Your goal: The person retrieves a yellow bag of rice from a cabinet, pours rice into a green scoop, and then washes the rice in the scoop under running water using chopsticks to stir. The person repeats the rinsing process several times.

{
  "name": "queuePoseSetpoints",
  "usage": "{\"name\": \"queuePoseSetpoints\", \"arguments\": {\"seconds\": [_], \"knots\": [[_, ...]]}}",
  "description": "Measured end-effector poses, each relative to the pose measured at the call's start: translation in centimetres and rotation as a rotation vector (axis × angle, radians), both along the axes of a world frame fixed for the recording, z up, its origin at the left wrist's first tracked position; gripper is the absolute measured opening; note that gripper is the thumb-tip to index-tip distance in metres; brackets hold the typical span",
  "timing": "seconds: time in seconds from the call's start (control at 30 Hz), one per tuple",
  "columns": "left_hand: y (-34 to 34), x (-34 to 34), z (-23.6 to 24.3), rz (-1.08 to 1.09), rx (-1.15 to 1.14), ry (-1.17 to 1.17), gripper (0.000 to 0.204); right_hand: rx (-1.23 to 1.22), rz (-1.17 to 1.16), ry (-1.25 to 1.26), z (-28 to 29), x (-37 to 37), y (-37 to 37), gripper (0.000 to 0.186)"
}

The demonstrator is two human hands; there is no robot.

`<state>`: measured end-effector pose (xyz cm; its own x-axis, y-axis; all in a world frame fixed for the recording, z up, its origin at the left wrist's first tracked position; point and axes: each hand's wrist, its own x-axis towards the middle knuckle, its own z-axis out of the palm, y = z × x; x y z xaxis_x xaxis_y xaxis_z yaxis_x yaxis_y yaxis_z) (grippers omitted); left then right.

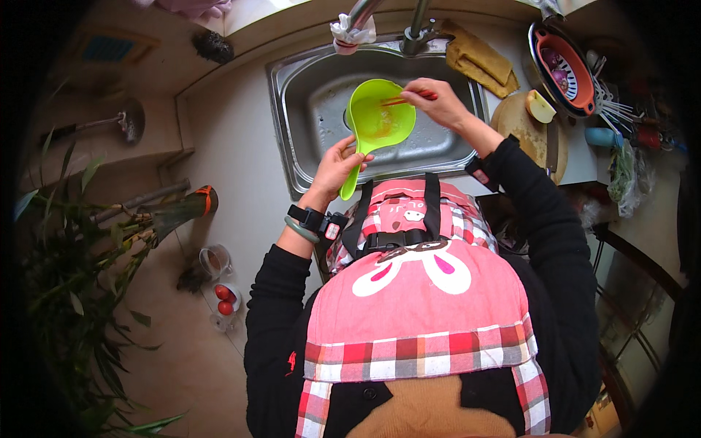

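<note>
Both hands busy over the sink [310, 157] rn, which sits around 12 o'clock from the middle of my view. My left hand [339, 166] is curled closed round the handle of a lime-green bowl [363, 109], gripping it right up near the rim, w/ the thumb over the top and the handle's end poking out below my fist toward abt 6. The bowl's up at 12 too, tilted a bit, over the sink basin; can't tell if its underside touches the metal. There's some yellowish, wet-looking stuff [383, 130] in the bottom, too blurry to say more tbh. My right hand [434, 102], at 1 o'clock, is mostly closed, fingers pinched on a pair of red chopsticks [394, 101], tips down inside the bowl. Other bits, fwiw: faucet [412, 42] at the sink's back edge, abt 12:30, folded mustard cloth [480, 60] at 1, round wooden board [510, 120] at 2 w/ a pale cut piece [540, 107] on it, and an orange basket [580, 91] w/ purplish things inside, also near 2. Over at 8 there's a cup [235, 290] holding a couple of red round things [225, 306], w/ a leafy plant [69, 306] farther out between 8 and 9.
</note>
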<state>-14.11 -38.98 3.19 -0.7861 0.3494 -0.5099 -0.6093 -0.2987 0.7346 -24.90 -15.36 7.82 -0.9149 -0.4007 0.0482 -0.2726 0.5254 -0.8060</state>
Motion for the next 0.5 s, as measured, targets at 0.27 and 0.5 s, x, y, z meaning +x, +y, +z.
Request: {"name": "queuePoseSetpoints", "arguments": {"seconds": [0.27,0.5], "knots": [[0.2,0.0,0.1,0.001,-0.007,-0.005,0.056,-0.201,0.126,-0.349,-1.4,0.4,1.6,0.022],[0.1,-0.1,0.0,0.007,-0.023,-0.015,0.057,-0.154,0.166,-0.639,-1.3,0.7,0.8,0.02]]}}
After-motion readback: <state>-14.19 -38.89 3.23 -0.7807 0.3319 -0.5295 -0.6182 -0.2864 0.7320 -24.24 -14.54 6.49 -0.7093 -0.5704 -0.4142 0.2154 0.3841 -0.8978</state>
